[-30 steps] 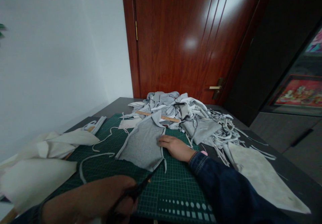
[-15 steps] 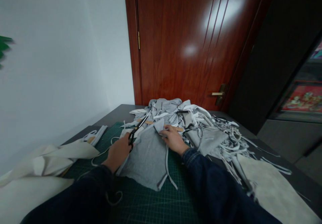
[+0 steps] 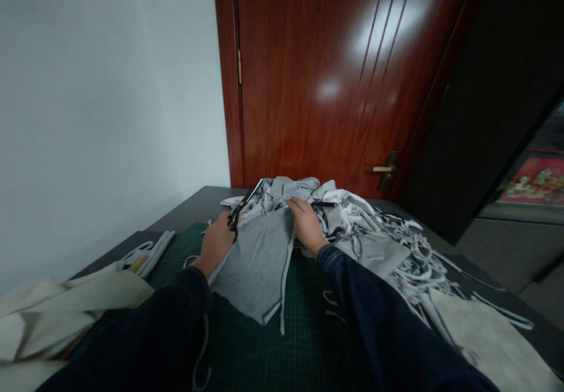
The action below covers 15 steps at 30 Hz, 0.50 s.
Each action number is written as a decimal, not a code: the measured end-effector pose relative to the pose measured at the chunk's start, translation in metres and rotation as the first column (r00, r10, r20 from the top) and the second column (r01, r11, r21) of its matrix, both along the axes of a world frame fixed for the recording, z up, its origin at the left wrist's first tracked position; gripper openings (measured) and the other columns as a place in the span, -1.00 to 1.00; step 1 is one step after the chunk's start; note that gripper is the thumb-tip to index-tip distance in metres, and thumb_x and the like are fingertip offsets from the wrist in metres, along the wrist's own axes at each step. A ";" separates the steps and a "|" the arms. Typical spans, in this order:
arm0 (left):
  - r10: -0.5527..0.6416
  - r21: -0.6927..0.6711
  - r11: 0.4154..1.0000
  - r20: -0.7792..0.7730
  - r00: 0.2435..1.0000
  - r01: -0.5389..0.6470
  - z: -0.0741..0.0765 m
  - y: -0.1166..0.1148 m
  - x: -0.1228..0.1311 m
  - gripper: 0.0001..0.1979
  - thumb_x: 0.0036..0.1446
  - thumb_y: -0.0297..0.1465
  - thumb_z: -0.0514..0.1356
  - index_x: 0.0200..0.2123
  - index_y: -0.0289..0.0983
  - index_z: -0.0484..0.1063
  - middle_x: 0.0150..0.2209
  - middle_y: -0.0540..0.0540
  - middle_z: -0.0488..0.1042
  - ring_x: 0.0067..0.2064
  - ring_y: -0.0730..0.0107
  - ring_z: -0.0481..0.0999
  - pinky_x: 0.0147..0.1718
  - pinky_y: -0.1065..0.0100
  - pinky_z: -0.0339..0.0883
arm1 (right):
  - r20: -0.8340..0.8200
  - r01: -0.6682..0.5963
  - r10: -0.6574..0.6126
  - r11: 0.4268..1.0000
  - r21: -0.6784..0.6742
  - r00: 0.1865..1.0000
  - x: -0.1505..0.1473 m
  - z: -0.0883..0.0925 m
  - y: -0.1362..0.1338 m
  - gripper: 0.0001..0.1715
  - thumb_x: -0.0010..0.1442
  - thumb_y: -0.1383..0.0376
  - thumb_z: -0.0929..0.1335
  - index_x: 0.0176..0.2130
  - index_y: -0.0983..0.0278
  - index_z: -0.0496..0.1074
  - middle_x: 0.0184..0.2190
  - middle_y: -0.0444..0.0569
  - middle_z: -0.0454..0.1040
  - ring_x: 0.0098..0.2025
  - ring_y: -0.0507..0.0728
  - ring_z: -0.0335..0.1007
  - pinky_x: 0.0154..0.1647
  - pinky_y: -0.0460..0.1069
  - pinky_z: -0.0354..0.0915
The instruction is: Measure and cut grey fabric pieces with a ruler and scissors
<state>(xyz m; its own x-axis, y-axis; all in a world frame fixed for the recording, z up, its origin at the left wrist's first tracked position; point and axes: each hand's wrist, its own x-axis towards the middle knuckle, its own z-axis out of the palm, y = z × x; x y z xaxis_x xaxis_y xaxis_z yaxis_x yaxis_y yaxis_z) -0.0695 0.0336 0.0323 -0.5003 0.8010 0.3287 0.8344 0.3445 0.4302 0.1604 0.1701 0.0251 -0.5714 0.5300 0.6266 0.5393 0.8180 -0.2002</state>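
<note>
A piece of grey fabric (image 3: 259,262) hangs between my hands above the green cutting mat (image 3: 247,357), a narrow strip dangling along its right edge. My left hand (image 3: 217,242) is closed on black-handled scissors (image 3: 241,207), whose blades point up and away to the right; it also lies against the fabric's left edge. Whether its fingers pinch the cloth too I cannot tell. At the fabric's upper right corner, my right hand (image 3: 307,225) grips the cloth, fingers pressed together and thumb hidden.
Behind my hands lies a heap of grey and white fabric scraps (image 3: 295,187), with tangled strips (image 3: 414,257) to the right. Cream cloth (image 3: 79,304) is bunched at left; a beige sheet (image 3: 489,333) lies at right. The table meets a wooden door (image 3: 308,116).
Both hands have lifted the grey fabric higher, and its top edge is pulled straighter between them. The scissors have risen with my left hand. The view has shifted slightly.
</note>
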 end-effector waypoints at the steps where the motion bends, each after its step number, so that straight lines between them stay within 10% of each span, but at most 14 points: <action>1: 0.014 0.015 1.000 0.023 1.000 -0.015 0.002 0.006 -0.003 -0.62 0.34 -0.47 0.13 0.20 -0.29 0.36 0.05 -0.29 0.64 0.13 0.02 0.60 0.01 0.27 0.38 | -0.005 0.011 -0.011 1.000 0.008 1.000 0.000 0.005 0.004 -0.24 0.30 0.57 0.25 0.43 0.31 0.28 0.44 0.25 0.24 0.43 0.35 0.13 0.49 0.30 0.04; 5: 0.081 0.041 0.995 0.144 0.986 -0.088 0.001 0.017 -0.011 -0.59 0.28 -0.48 0.16 0.19 -0.29 0.36 0.05 -0.38 0.61 0.16 -0.15 0.57 0.07 0.11 0.37 | -0.031 0.007 -0.006 1.000 0.019 0.999 0.001 -0.003 -0.009 -0.21 0.26 0.59 0.33 0.42 0.36 0.27 0.49 0.40 0.07 0.50 0.47 0.00 0.48 0.48 -0.07; 9: -0.006 0.036 0.999 0.400 0.916 -0.009 0.004 0.006 -0.003 -0.69 0.23 -0.35 0.20 0.03 -0.27 0.38 -0.05 -0.34 0.60 0.01 -0.13 0.62 -0.04 0.07 0.44 | 0.130 -0.324 0.331 0.943 -0.074 0.935 0.022 -0.038 -0.050 -0.52 0.34 0.57 0.30 0.09 0.18 0.59 0.12 0.07 0.58 0.18 0.19 0.48 0.28 0.10 0.35; 15: -0.266 0.030 0.884 0.852 0.451 0.466 -0.001 -0.062 0.054 -0.56 0.00 0.04 0.27 -0.36 -0.25 0.44 -0.42 -0.11 0.52 -0.41 0.20 0.55 -0.39 0.21 0.48 | 0.087 -0.602 0.642 0.751 -0.270 0.762 0.064 -0.067 -0.079 -0.51 0.34 0.60 0.26 0.09 0.26 0.58 0.10 0.09 0.59 0.23 0.15 0.46 0.30 0.07 0.35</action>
